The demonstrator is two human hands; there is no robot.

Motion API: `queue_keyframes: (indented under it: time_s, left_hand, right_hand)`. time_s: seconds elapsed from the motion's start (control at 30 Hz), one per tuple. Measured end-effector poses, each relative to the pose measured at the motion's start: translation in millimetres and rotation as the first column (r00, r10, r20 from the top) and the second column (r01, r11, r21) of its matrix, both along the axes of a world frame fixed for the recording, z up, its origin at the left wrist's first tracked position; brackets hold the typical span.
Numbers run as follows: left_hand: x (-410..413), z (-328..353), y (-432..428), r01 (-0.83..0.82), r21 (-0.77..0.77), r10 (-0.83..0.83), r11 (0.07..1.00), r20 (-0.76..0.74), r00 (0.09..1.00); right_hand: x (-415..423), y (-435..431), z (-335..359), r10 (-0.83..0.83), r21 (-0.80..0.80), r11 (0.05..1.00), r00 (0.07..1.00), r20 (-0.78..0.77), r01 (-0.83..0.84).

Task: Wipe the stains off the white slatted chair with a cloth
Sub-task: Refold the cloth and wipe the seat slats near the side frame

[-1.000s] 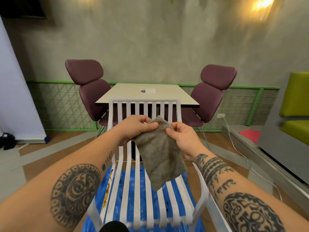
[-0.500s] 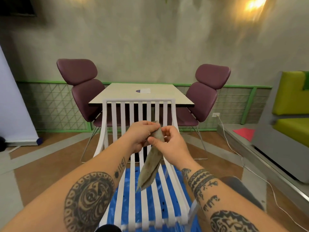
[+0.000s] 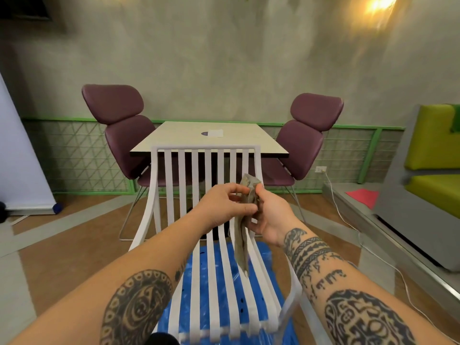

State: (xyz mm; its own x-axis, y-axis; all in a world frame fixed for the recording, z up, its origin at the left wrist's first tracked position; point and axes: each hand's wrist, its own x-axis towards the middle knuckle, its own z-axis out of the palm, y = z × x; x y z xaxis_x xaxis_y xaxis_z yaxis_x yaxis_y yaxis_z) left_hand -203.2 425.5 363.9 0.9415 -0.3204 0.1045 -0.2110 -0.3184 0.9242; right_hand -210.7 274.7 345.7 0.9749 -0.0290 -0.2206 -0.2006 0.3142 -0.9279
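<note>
We hold the cloth over the seat of the white slatted chair. It is gathered into a narrow hanging fold. The left hand pinches its upper part between thumb and curled fingers, and the right hand grips it from the other side.

The risks, as we judge them:
- Bunched this thin, the cloth would meet a slat with little surface and could smear dirt rather than lift it.
- A loose pinch could let it slip through the gaps onto the blue sheet below.
- Hard pressure on the thin slats might shift the light chair.

We cannot make out any stains on the slats. The seat's front edge is blurred, our forearms cover its left side, and we cannot tell whether the cloth's tip touches a slat.
</note>
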Motion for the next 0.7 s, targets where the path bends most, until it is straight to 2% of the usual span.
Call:
queue_keyframes:
  time_s: [0.07,0.13,0.2,0.27,0.33,0.4,0.47,0.57,0.63,0.7]
  left_hand:
    - [0,-3,-7,-0.105,0.093,0.093,0.990,0.129,0.987]
    - [1,-6,-11,-0.163,0.065,0.149,0.984,0.186,0.971]
    - [3,-6,-12,-0.164,0.013,0.159,0.986,0.184,0.970]
    - [5,-6,-9,-0.200,-0.023,0.201,0.980,0.135,0.970]
    - [10,-5,-4,-0.255,-0.164,0.255,0.953,-0.020,0.967]
    - [14,-2,2,-0.307,-0.343,0.247,0.888,-0.208,0.946]
    - [20,1,11,-0.384,-0.422,0.273,0.821,-0.301,0.914]
    - [27,4,22,-0.457,-0.422,0.341,0.783,-0.324,0.882]
    - [25,10,24,-0.434,-0.445,0.340,0.783,-0.278,0.899]
    - [21,19,23,-0.383,-0.544,0.292,0.747,-0.249,0.923]
  right_hand:
    - [-1,1,0,0.025,-0.005,1.000,1.000,0.003,-0.025]
    - [-4,2,2,0.025,-0.014,1.000,1.000,-0.005,-0.025]
    - [-6,1,5,0.009,0.004,1.000,1.000,0.003,-0.009]
    - [-8,-4,8,-0.035,0.035,0.999,0.999,-0.005,0.035]
    - [-10,-12,12,-0.110,0.106,0.988,0.993,-0.030,0.113]
    - [-10,-22,15,-0.175,0.174,0.968,0.983,-0.054,0.182]
    - [-5,-33,12,-0.245,0.156,0.956,0.969,-0.041,0.249]
    - [-2,-48,10,-0.252,0.119,0.961,0.968,0.010,0.249]
    - [-6,-54,14,-0.155,0.127,0.982,0.982,0.110,0.141]
    - [-13,-57,22,-0.032,0.144,0.990,0.969,0.244,-0.003]
